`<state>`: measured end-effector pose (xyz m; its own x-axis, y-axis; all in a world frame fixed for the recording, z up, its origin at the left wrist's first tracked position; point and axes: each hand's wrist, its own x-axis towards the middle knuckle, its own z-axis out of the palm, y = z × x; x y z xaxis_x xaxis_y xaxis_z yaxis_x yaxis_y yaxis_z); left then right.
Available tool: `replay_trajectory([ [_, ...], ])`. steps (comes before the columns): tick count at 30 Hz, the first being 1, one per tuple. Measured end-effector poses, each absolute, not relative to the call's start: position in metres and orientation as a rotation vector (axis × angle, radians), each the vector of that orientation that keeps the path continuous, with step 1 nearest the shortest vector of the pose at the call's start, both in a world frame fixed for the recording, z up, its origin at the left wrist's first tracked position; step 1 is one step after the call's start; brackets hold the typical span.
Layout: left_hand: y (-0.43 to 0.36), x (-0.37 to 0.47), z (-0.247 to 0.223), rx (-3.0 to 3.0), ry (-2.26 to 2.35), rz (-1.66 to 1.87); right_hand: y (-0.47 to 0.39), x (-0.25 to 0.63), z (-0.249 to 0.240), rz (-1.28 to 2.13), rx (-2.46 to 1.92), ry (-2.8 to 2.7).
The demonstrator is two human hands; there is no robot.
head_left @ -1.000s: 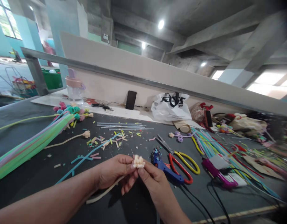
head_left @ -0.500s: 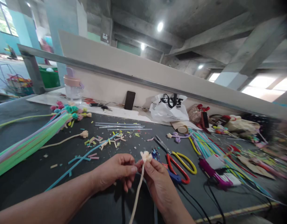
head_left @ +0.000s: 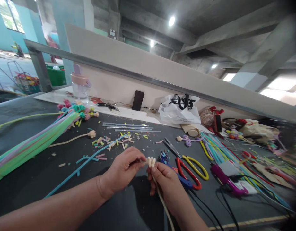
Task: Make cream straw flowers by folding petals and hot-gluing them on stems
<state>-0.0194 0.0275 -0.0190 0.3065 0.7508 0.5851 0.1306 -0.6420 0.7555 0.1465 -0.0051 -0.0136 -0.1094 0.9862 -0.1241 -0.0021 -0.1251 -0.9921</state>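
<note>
My right hand (head_left: 168, 181) is holding one cream flower (head_left: 151, 162) by its stem just beneath the petals, thumb and fingers closing around it; the head is sitting upright between my two hands, and the stem is running down toward five o'clock. My left hand (head_left: 125, 166) is reaching in from nine o'clock, thumb and fingertips bunching narrowly at the petals' edge; I cannot tell whether they are gripping one.

Outward from the flower, one pair of scissors (head_left: 192, 163), showing one red and one yellow handle, is lying at three o'clock, with one blue glue gun (head_left: 185, 182) beside it toward four. One purple glue gun (head_left: 231, 184) is resting farther out past three. At ten o'clock a second cream flower (head_left: 91, 134) is lying on the table (head_left: 128, 208). Cut pieces (head_left: 109, 141), too many for me to count, are scattering between ten and eleven, and several clear sticks (head_left: 138, 127) are lying beyond them. One bundle of coloured stems (head_left: 39, 144) is stretching out at nine. Along the back, one bottle (head_left: 80, 88) is standing between ten and eleven, one phone (head_left: 138, 100) is leaning near twelve, and one white bag (head_left: 179, 112) is slumping at one.
</note>
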Motion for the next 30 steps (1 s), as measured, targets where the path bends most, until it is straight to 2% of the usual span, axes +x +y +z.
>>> replay_trajectory([
  [5, 0.028, -0.02, -0.019, 2.155, 0.707, 1.29, -0.007, 0.145, -0.017, 1.215, -1.409, -1.461],
  [16, 0.025, -0.02, -0.019, 2.262, 0.76, 1.275, -0.011, 0.146, -0.013, 0.957, -1.483, -1.652],
  [24, 0.022, -0.02, -0.02, 2.315, 0.806, 1.312, -0.014, 0.141, -0.015, 0.189, -1.435, -1.954],
  [30, 0.021, -0.018, -0.019, 2.204, 0.836, 1.354, -0.016, 0.14, -0.017, 0.044, -1.343, -1.989],
])
